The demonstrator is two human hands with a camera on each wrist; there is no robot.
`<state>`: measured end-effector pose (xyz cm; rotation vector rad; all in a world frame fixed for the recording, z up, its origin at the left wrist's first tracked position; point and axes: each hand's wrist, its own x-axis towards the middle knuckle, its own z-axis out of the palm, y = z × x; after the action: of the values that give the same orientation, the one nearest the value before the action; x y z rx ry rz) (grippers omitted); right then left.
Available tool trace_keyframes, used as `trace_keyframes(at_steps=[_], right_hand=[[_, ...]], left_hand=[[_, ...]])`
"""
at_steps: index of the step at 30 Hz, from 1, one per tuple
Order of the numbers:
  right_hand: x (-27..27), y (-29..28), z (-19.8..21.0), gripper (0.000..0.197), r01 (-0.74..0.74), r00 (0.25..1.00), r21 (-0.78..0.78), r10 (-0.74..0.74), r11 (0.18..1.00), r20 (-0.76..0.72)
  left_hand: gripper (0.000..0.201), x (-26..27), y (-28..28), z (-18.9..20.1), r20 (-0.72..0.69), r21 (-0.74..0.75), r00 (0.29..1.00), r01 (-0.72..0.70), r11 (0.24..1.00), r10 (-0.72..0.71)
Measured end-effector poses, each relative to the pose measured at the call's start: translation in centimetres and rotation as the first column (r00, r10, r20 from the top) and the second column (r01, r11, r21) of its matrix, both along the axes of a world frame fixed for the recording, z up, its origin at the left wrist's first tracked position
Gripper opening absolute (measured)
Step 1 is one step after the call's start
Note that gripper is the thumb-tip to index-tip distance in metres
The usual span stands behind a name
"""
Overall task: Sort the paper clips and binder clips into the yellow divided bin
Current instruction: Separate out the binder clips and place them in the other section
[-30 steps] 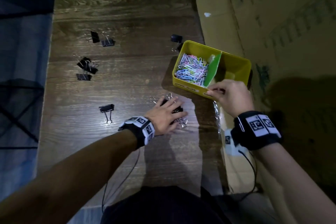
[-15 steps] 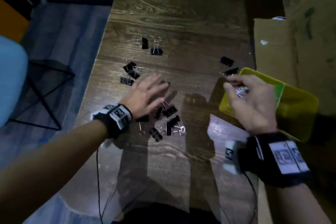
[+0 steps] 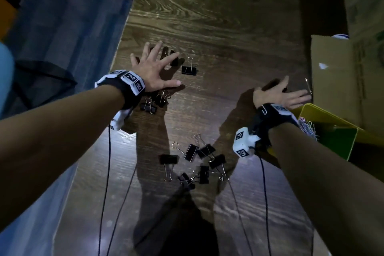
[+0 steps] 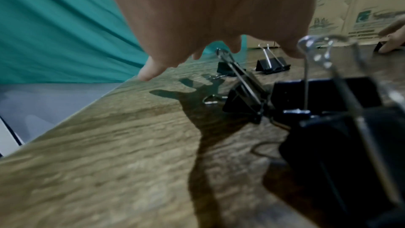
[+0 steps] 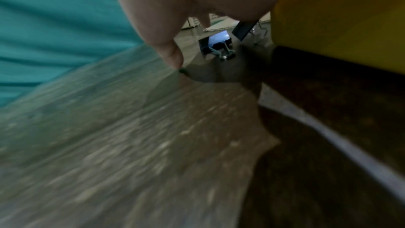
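Black binder clips point(image 3: 197, 160) with silver wire handles, heaped loosely at centre of the wooden table, some on their sides. Another few point(image 3: 154, 103) at 10 o'clock from that heap; one point(image 3: 188, 69) alone at 12 o'clock, handles up. Yellow divided bin point(image 3: 324, 115) at 3 o'clock, green divider point(image 3: 336, 141) inside, coloured paper clips point(image 3: 308, 128) piled in its left compartment.

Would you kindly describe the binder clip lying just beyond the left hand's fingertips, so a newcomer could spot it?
Start at the wooden table and find the left hand spread flat near its left edge. Just right of its fingertips lies a black binder clip, alone, its wire handles pointing away from the person.
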<state>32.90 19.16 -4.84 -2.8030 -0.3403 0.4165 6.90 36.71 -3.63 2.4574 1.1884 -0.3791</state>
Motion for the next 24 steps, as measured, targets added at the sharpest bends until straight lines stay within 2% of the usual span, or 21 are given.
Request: trace_keyframes(at_steps=[3, 6, 9, 11, 14, 17, 21, 22, 24], right_hand=[[1.3, 1.3, -0.3, 0.067, 0.061, 0.997, -0.049, -0.063, 0.997, -0.049], [1.3, 2.2, -0.3, 0.061, -0.005, 0.994, -0.095, -0.006, 0.996, -0.112], [-1.1, 2.2, -0.2, 0.058, -0.285, 0.957, -0.085, 0.278, 0.955, -0.085], [-3.4, 1.7, -0.1, 0.057, -0.492, 0.867, -0.012, 0.490, 0.870, -0.087], [-7.0, -0.4, 0.0, 0.057, -0.650, 0.751, 0.035, 0.649, 0.759, -0.123], [-9.8, -3.7, 0.0, 0.056, -0.719, 0.680, 0.068, 0.720, 0.692, -0.140], [-12.2, -8.8, 0.4, 0.055, -0.799, 0.568, 0.100, 0.799, 0.593, -0.194], [-12.3, -9.7, 0.6, 0.054, -0.793, 0.570, 0.118, 0.796, 0.598, -0.205], [-11.9, -10.0, 1.2, 0.048, -0.730, 0.634, 0.205, 0.758, 0.652, -0.154]], left_hand=[[0.085, 0.7, 0.2, -1.1, -0.027, -0.017, 0.995, 0.093, 0.996, -0.093], [0.078, 1.5, -0.1, -1.4, -0.027, -0.022, 0.987, 0.156, 0.987, -0.157], [0.065, 2.1, -0.4, -1.4, 0.041, -0.020, 0.952, 0.303, 0.953, -0.302], [0.058, 2.2, -1.2, -1.5, 0.090, -0.060, 0.924, 0.379, 0.924, -0.373], [0.061, 1.2, -3.7, -1.8, 0.126, -0.093, 0.896, 0.437, 0.894, -0.425], [0.072, -0.4, -7.0, -1.8, 0.151, -0.106, 0.886, 0.455, 0.884, -0.438], [0.060, -1.4, -12.9, -1.4, 0.185, -0.128, 0.905, 0.409, 0.903, -0.384], [0.057, -1.7, -14.3, -1.2, 0.222, -0.153, 0.913, 0.380, 0.912, -0.343], [0.051, -2.2, -16.0, -0.8, 0.337, -0.218, 0.919, 0.289, 0.932, -0.206]])
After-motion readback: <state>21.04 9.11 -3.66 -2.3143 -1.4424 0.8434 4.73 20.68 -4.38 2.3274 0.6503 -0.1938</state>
